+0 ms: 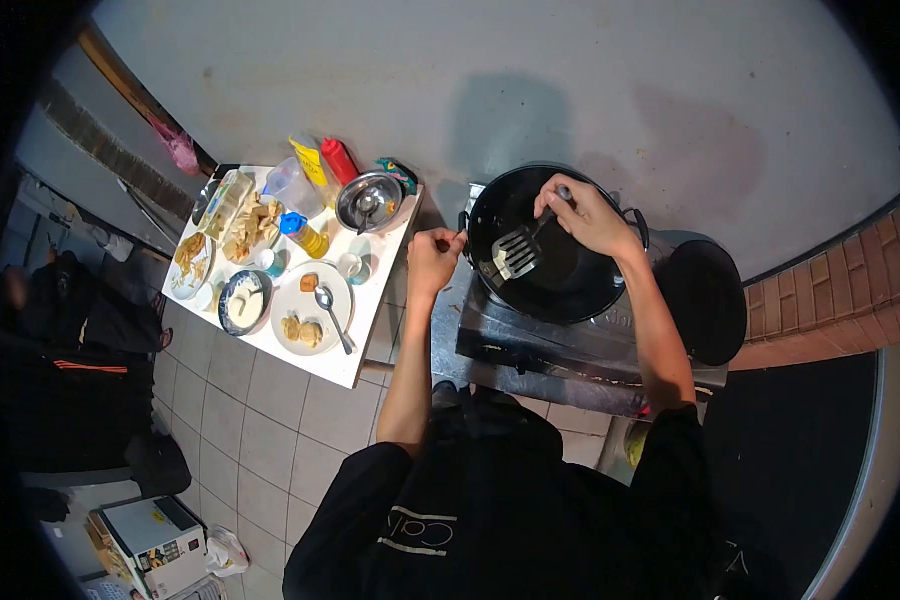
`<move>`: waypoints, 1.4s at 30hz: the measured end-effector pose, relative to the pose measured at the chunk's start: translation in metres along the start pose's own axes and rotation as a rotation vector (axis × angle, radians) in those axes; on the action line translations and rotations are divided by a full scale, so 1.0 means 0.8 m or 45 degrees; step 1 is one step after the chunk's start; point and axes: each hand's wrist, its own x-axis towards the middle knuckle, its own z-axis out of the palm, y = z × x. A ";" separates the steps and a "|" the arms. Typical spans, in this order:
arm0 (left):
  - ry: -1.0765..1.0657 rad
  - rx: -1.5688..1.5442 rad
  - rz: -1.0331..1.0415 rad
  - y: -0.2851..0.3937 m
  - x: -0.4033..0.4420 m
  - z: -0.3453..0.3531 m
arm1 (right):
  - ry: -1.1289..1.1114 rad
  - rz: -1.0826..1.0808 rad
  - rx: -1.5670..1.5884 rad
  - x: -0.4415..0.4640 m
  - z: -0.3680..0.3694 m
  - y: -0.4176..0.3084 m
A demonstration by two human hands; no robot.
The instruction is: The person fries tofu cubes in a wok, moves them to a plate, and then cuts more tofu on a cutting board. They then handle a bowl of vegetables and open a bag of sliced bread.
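A large black wok [570,285] sits on the metal stove [550,352]. My right hand [592,220] is closed round the handle of a slotted spatula [517,252], whose head is low in the wok at its left side. A small pale piece of food [503,265] shows at the spatula's head; whether it lies on or under the slots I cannot tell. At the wok's left edge, my left hand [435,260] is closed beside the wok's handle, with its fingers round something dark, too small to name.
Left of the stove stands a white table [340,372] with a plate of food and a spoon [334,320], a bowl of white cream [243,303], a steel bowl [369,202], an oil bottle [304,235] and a red bottle [339,160]. A black round lid [703,302] is at the right.
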 end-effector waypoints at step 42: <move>-0.071 0.083 0.016 0.000 0.007 -0.002 | 0.044 -0.041 -0.121 -0.011 0.009 -0.009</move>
